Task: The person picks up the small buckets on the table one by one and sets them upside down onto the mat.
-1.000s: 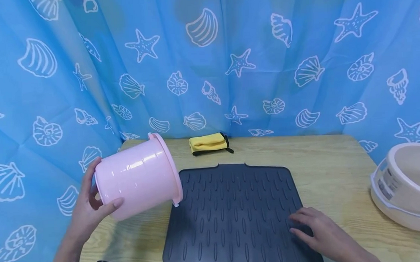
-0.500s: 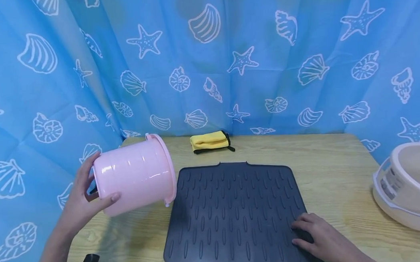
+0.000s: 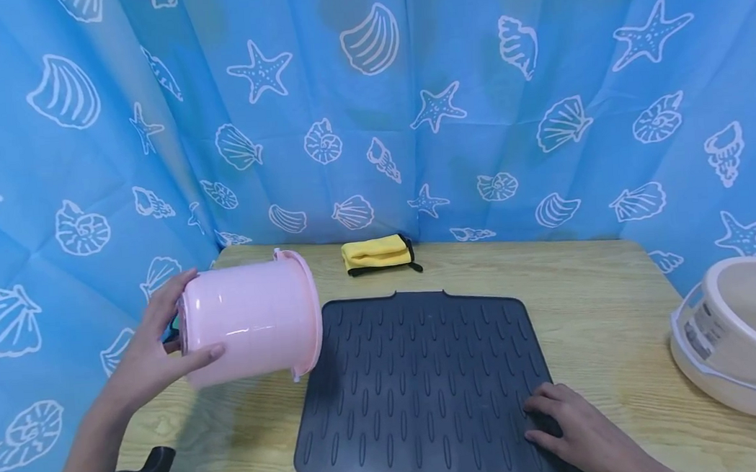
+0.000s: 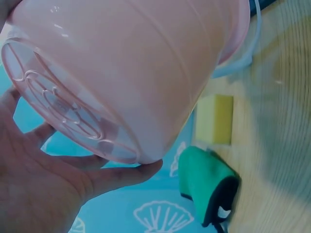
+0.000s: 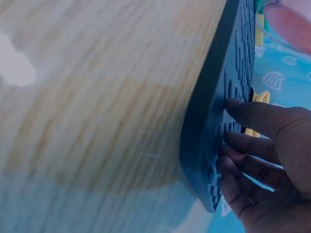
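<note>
A pink bucket (image 3: 249,319) is held on its side above the left part of the table, its rim facing right over the mat's left edge. My left hand (image 3: 145,358) grips it at the base, thumb on the near side and fingers spread around the far side. In the left wrist view, the ringed underside of the bucket (image 4: 126,58) faces my palm. My right hand (image 3: 578,426) rests its fingertips on the right side of a dark ribbed drying mat (image 3: 419,378). The right wrist view shows those bent fingers touching the mat's surface (image 5: 206,126).
A folded yellow cloth (image 3: 375,254) with black edging lies behind the mat. At the right table edge stands a beige bucket (image 3: 741,336). A yellow sponge (image 4: 214,119) and a green cloth (image 4: 201,179) sit on the left side. A blue shell-print curtain (image 3: 371,121) surrounds the table.
My left hand has drawn the bucket slightly left and turned it closer to level. The right hand stays on the mat; the head view has shifted a little.
</note>
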Available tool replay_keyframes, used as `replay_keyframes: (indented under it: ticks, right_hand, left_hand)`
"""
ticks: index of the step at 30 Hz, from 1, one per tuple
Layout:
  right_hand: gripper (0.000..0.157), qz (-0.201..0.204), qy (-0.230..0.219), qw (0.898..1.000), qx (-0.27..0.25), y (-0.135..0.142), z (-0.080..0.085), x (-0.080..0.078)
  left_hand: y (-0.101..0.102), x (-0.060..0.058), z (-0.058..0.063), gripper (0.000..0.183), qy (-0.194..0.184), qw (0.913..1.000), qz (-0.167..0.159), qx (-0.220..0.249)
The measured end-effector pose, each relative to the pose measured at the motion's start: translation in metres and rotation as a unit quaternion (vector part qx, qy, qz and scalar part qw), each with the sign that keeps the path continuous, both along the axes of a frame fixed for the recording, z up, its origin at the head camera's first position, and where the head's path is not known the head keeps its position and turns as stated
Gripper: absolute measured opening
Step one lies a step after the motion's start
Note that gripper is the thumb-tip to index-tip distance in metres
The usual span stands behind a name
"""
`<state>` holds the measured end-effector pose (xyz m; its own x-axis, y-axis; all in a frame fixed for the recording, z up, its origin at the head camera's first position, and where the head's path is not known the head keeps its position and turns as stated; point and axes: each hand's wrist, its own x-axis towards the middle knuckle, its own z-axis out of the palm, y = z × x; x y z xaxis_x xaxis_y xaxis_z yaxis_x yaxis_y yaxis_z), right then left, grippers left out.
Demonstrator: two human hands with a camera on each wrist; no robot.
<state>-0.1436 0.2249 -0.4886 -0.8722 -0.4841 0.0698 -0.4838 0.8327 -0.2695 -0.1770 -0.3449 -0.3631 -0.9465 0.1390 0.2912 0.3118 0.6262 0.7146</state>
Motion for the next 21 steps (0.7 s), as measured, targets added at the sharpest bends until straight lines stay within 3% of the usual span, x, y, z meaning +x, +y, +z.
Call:
replay_keyframes:
  ticks: [7, 13, 21]
  right_hand:
    - [0.028, -0.002, -0.001, 1.000, -0.001, 0.000, -0.001, 0.001]
    - [0.027, -0.003, 0.012, 1.000, -0.006, 0.000, -0.002, 0.003]
    - [0.026, 0.016, 0.037, 0.999, -0.020, 0.002, -0.005, 0.003]
  left_hand:
    - [0.009, -0.010, 0.002, 0.105, -0.004, 0.9998, -0.014, -0.015]
    - [0.017, -0.021, 0.005, 0.102, -0.035, 0.9987, -0.020, -0.033]
    - [0.030, -0.032, 0.000, 0.102, -0.055, 0.9966, -0.030, -0.052]
